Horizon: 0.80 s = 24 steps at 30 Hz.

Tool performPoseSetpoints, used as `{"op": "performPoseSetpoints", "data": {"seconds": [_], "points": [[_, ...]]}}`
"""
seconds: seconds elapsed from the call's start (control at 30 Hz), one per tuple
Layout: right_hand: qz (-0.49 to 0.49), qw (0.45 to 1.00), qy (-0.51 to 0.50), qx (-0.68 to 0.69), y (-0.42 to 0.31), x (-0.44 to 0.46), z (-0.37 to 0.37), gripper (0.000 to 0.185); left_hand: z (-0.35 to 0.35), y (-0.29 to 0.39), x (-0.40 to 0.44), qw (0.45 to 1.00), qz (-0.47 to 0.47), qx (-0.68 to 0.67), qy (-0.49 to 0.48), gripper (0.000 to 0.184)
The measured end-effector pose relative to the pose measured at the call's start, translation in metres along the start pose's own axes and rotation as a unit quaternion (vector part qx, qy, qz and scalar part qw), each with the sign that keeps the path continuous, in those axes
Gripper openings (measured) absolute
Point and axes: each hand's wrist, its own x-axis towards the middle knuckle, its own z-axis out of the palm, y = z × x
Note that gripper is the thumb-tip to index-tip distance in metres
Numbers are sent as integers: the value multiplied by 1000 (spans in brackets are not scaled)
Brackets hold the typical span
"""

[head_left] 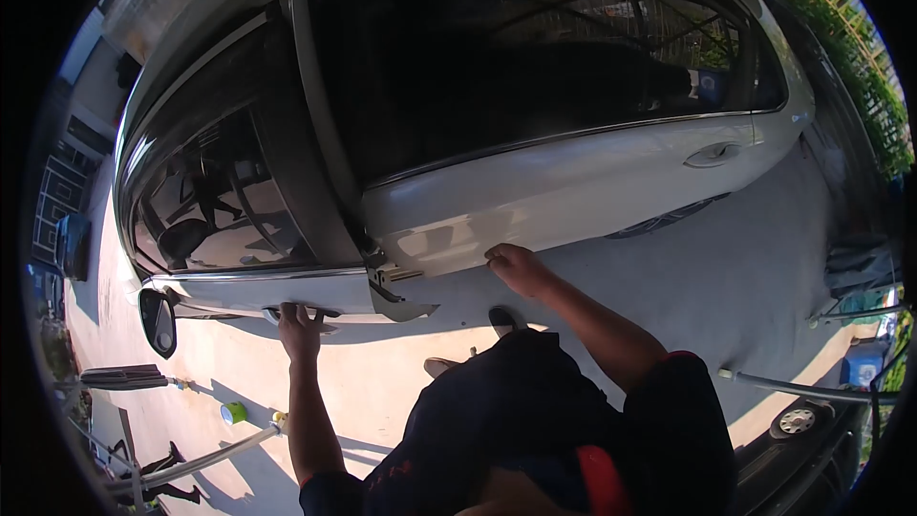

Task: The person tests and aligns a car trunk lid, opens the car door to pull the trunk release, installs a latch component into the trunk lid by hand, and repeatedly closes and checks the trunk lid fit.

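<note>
A silver-white car stands side-on before me. Its front door [215,287] is ajar, with the rear edge standing out from the body and the latch area [392,277] exposed. The fingers of my left hand [301,333] are hooked round the front door's handle [330,314]. My right hand [518,269] is held closed beside the rear door [573,177]; whether it touches the panel I cannot tell, and anything inside the fingers is hidden. The rear door is shut, and its own handle [714,154] lies farther right.
The side mirror [159,322] sticks out at the left. On the concrete floor stand a green tin [233,412] and a folded dark umbrella-like thing [124,377]. Grey pipes [812,389] lie on both sides. A dark car [812,440] is at the lower right.
</note>
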Motion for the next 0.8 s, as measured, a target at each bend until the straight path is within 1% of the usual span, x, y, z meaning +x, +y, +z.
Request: {"op": "performPoseSetpoints", "data": {"seconds": [0.03, 0.07, 0.13, 0.17, 0.2, 0.23, 0.27, 0.3, 0.33, 0.37, 0.4, 0.43, 0.47, 0.5, 0.53, 0.6, 0.63, 0.67, 0.7, 0.73, 0.77, 0.8], "points": [[-36, 999, -32, 1, -41, 19, -5, 30, -2, -16, -19, 997, 35, 61, 9, 25], [-72, 995, -69, 2, -89, 37, -14, 31, -11, -19, -37, 999, -25, -16, 24, 24], [-134, 984, -113, 41, -121, 79, -4, 31, -35, -52, -83, 998, -64, -21, -7, 26], [-149, 981, -122, 37, -141, 91, 0, 30, -48, -76, -111, 992, -42, 100, -62, 30], [-162, 978, -131, 35, -157, 100, 5, 29, -43, -147, -149, 987, -125, 34, -96, 46], [-158, 977, -132, 51, -160, 107, 12, 29, -50, -174, -182, 976, -192, 26, -104, 47], [-159, 977, -128, 65, -162, 118, 18, 29, -63, -191, -211, 953, -299, -31, -49, 48], [-161, 976, -122, 78, -166, 135, 21, 28, -75, -205, -242, 906, -405, -124, 30, 49], [-143, 979, -129, 69, -170, 144, 22, 28, -86, -208, -274, 833, -487, -228, 133, 50], [-149, 979, -109, 82, -164, 151, 28, 26, -95, -210, -308, 756, -533, -304, 227, 52], [-156, 979, -89, 95, -162, 160, 37, 24, -103, -205, -338, 692, -559, -350, 295, 53], [-165, 978, -86, 97, -160, 163, 41, 23, -104, -201, -373, 634, -576, -379, 350, 54], [-175, 976, -83, 97, -159, 165, 43, 23, -104, -196, -410, 594, -588, -396, 381, 55], [-186, 974, -77, 98, -161, 169, 45, 22, -102, -190, -443, 564, -608, -398, 391, 57], [-186, 973, -98, 97, -165, 178, 51, 21, -89, -171, -482, 535, -636, -395, 392, 58], [-174, 974, -111, 94, -172, 189, 63, 19, -73, -137, -494, 528, -705, -371, 295, 67], [-188, 973, -103, 83, -173, 197, 70, 17, -54, -133, -505, 490, -756, -350, 257, 68], [-163, 978, -101, 79, -175, 203, 76, 16, -35, -133, -513, 451, -801, -329, 216, 69], [-139, 983, -96, 74, -181, 208, 79, 16, -16, -113, -497, 477, -820, -298, 108, 67], [-117, 987, -90, 68, -185, 212, 81, 15, -1, -94, -460, 523, -804, -283, -24, 63], [-117, 988, -76, 65, -186, 215, 86, 16, 13, -73, -421, 570, -765, -261, -147, 60], [-98, 991, -74, 60, -188, 217, 89, 17, 52, -101, -422, 570, -738, -306, -190, 52]]}}
